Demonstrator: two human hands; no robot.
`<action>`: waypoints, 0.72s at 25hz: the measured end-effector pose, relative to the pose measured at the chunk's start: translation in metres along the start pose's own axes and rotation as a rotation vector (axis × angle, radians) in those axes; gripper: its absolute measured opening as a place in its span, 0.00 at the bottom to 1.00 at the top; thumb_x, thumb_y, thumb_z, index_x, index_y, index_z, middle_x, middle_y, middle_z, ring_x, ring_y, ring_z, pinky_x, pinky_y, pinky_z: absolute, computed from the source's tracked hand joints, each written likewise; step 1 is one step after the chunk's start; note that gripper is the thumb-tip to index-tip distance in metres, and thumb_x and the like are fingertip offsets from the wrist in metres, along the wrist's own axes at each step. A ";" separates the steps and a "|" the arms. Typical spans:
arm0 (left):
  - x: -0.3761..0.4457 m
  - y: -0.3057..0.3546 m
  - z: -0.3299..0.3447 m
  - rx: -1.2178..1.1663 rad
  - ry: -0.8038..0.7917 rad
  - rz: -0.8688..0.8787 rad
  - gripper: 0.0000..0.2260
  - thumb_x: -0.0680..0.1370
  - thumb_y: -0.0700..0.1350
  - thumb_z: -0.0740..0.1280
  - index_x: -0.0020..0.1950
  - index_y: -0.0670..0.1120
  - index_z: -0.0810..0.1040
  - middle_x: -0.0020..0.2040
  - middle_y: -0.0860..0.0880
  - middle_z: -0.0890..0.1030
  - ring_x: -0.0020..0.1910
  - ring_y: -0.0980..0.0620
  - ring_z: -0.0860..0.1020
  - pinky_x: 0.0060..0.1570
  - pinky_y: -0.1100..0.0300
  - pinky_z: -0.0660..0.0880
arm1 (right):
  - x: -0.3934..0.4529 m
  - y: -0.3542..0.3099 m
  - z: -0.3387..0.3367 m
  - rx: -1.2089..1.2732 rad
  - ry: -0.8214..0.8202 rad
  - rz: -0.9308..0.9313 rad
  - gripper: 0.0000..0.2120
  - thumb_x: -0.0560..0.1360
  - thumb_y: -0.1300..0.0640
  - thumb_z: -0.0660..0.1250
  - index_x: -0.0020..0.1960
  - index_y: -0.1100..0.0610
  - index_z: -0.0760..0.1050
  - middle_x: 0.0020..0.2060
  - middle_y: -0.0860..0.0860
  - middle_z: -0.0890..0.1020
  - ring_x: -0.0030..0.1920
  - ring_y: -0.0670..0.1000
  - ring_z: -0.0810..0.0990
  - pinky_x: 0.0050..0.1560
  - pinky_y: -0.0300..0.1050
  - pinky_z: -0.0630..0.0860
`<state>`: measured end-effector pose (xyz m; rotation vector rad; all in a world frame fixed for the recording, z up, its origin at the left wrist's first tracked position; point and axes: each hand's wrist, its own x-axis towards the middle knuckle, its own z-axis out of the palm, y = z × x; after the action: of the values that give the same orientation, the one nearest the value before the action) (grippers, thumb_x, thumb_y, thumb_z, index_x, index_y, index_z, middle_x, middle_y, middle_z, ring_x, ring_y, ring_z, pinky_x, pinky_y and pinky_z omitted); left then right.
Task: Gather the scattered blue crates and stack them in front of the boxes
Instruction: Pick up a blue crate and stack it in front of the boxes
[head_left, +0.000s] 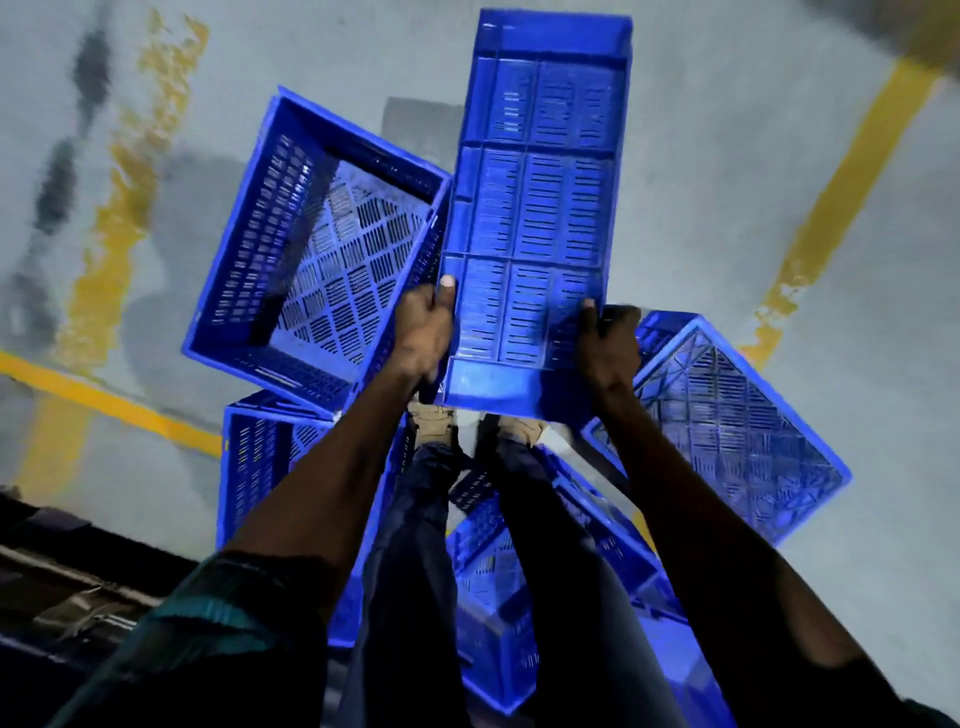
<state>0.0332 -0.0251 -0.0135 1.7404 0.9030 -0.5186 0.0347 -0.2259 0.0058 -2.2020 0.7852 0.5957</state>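
1. Held crate (535, 208): blue moulded plastic, long rectangle, seen bottom/side-on w/ ribbed panels of thin slots; up in the air in front of the person, above the rest.
2. Left hand (423, 332) clamped round its left edge, thumb on the face; right hand (608, 343) curled round the right edge near the same end.
3. Left crate (311, 249): open top, lattice walls, slotted grid floor, tilted, its corner just beside the held one.
4. Right crate (727, 431): same build, tilted, by the right forearm.
5. Lower crates (249, 467), partly hidden behind arms & legs; count unclear.
6. Floor (701, 182): smooth grey concrete, glossy in spots; worn yellow lines (836, 182), patchy paint.
7. Tan shoes (434, 423) on the floor between crates.
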 end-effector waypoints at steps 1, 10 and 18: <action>-0.018 0.012 -0.003 -0.015 -0.020 0.011 0.19 0.83 0.52 0.58 0.34 0.49 0.61 0.30 0.51 0.59 0.29 0.54 0.58 0.32 0.58 0.56 | -0.012 -0.004 -0.014 0.040 0.021 -0.017 0.15 0.82 0.45 0.58 0.53 0.57 0.64 0.48 0.58 0.76 0.47 0.54 0.74 0.46 0.47 0.65; -0.177 0.158 -0.041 -0.316 -0.092 0.002 0.14 0.84 0.51 0.56 0.57 0.43 0.76 0.51 0.49 0.82 0.52 0.47 0.82 0.46 0.54 0.79 | -0.151 -0.056 -0.171 0.489 0.067 -0.119 0.13 0.76 0.42 0.63 0.53 0.48 0.77 0.46 0.47 0.82 0.48 0.45 0.78 0.56 0.49 0.74; -0.254 0.257 -0.057 -0.479 0.144 -0.034 0.09 0.84 0.46 0.58 0.56 0.42 0.73 0.55 0.43 0.80 0.49 0.47 0.78 0.47 0.54 0.78 | -0.268 -0.094 -0.203 0.641 0.450 -0.158 0.17 0.80 0.48 0.62 0.64 0.54 0.69 0.56 0.49 0.79 0.55 0.45 0.79 0.56 0.40 0.74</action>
<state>0.0716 -0.0936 0.3434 1.3376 1.0608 -0.1767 -0.0555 -0.2304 0.3430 -1.7749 0.8644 -0.2288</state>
